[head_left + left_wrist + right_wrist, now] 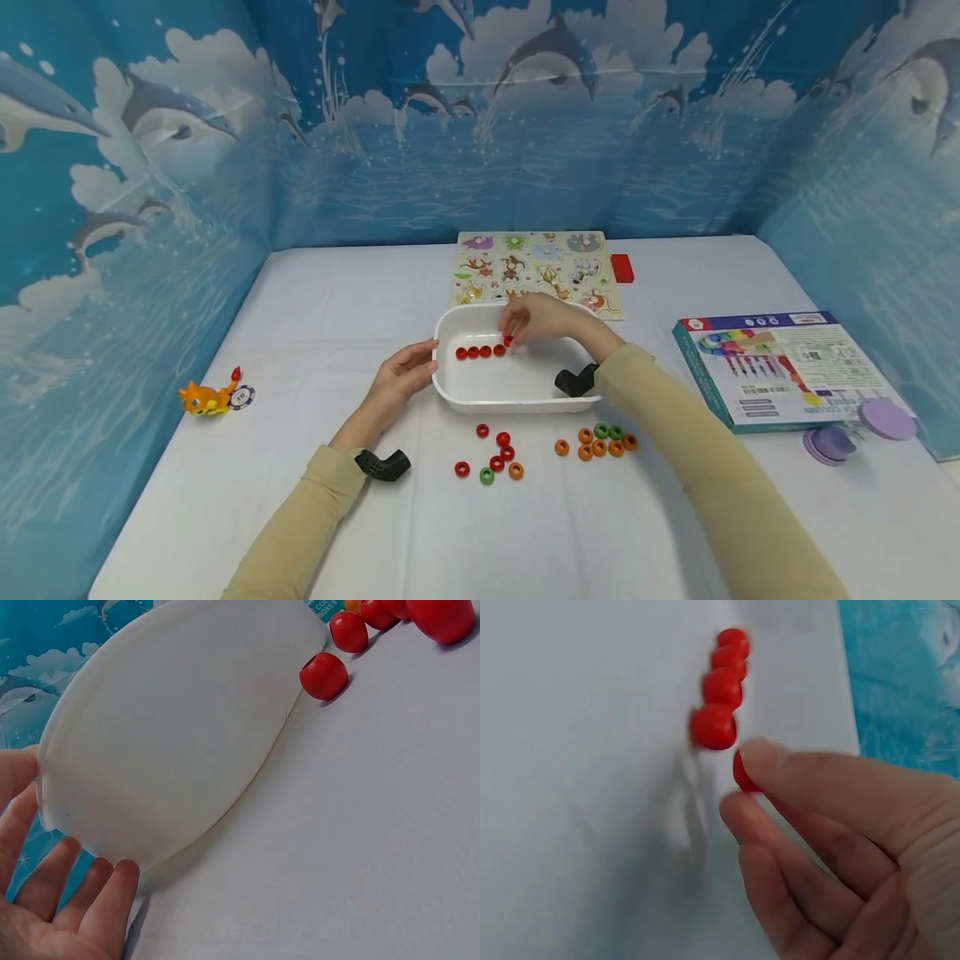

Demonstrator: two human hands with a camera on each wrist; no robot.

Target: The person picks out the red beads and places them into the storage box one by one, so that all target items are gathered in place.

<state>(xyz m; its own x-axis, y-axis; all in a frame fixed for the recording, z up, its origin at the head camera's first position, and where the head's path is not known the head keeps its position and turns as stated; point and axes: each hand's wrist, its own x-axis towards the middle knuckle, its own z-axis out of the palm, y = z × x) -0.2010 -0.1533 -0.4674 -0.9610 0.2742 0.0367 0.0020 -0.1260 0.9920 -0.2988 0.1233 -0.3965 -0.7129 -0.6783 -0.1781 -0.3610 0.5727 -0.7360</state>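
A white tray lies in front of me with a row of several red beads along its inside left. My right hand reaches over the far rim and pinches one more red bead between thumb and fingertip, just off the end of that row. At the tray's left end, my left hand rests its fingertips against the outside of the rim, fingers spread and loosely extended. Closer to me on the cloth lie loose red beads beside a green bead and an orange bead.
Orange beads and green beads sit right of these. Behind the tray lies an animal puzzle board beside a red block. A flat toy box and purple lidded container are right; an orange toy figure is left.
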